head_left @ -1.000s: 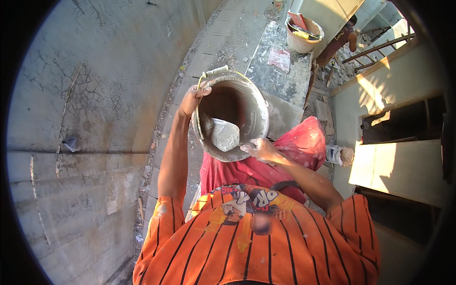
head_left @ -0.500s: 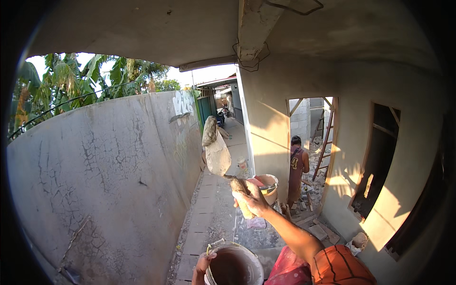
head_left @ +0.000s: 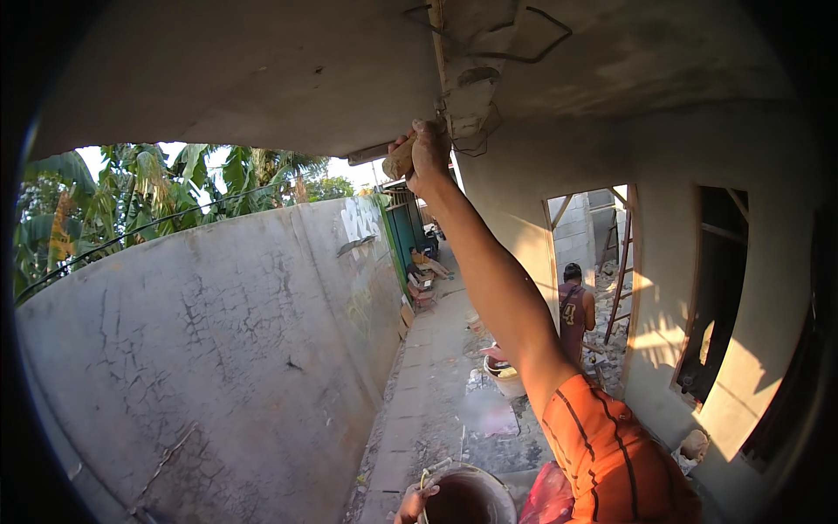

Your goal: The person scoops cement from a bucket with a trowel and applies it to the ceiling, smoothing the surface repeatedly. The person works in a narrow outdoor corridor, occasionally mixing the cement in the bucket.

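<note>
My right hand (head_left: pixel 429 157) is raised to the overhead beam, its fingers wrapped round the thick handle of a trowel (head_left: pixel 399 164). The trowel's blade lies up against or near the underside of the concrete beam (head_left: pixel 471 98); most of it is hidden by the hand and lost in shade, so I cannot tell if mortar is still on it. Low in the picture, my left hand (head_left: pixel 414 504) grips the rim of a pale bucket (head_left: pixel 501 499). Inside the bucket it is dark brown; how full it is does not show.
A cracked grey wall (head_left: pixel 218 341) runs along the left. Bent wires (head_left: pixel 546 44) stick out from the beam. Another bucket (head_left: pixel 504 375) stands on the paved path ahead. A person (head_left: pixel 573 310) stands with their back to me in a doorway, among rubble and near a ladder (head_left: pixel 621 271).
My right hand has swung up with the trowel, from chest height to the beam. Mortar showed on the blade before. The left hand stays on the bucket; the view has tilted upward.
</note>
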A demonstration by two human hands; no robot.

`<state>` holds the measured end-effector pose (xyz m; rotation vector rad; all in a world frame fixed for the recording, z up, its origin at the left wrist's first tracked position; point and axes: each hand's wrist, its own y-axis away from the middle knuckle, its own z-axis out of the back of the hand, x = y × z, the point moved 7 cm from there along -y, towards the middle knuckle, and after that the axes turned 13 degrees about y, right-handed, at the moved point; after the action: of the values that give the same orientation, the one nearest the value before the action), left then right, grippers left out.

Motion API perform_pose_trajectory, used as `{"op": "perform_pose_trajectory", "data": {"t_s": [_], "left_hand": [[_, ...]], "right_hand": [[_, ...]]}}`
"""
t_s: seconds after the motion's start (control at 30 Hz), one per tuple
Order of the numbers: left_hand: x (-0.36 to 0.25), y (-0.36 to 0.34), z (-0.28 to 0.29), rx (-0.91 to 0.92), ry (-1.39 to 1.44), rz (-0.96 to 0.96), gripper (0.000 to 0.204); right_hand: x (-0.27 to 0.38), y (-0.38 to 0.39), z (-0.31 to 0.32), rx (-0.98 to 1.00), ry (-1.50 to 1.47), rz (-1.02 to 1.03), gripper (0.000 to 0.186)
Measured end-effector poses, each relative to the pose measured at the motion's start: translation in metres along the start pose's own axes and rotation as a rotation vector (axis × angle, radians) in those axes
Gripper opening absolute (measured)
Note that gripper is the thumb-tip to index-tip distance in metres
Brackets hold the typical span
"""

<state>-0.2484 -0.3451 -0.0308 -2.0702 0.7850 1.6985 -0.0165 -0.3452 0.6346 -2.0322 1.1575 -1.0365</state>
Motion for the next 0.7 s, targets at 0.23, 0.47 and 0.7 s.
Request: {"op": "perform_pose_trajectory", "data": {"t_s": [0.23,0.47,0.7], "left_hand": [[0.004,0.006,0.000,-0.005,-0.048,-0.020,0.038],[-0.001,0.012,-0.016,0.067,0.083,-0.009,0.043],[-0.002,0.015,-0.007,0.055,0.027,-0.010,0.043]], "right_hand": [[0.048,-0.030,-0.073,-0.318,0.227,0.056,0.010],[0.024,-0.049,-0.083,-0.242,0.317,0.293,0.015],[0.000,-0.009,-0.099,-0.108,0.285,0.412,0.028]]}}
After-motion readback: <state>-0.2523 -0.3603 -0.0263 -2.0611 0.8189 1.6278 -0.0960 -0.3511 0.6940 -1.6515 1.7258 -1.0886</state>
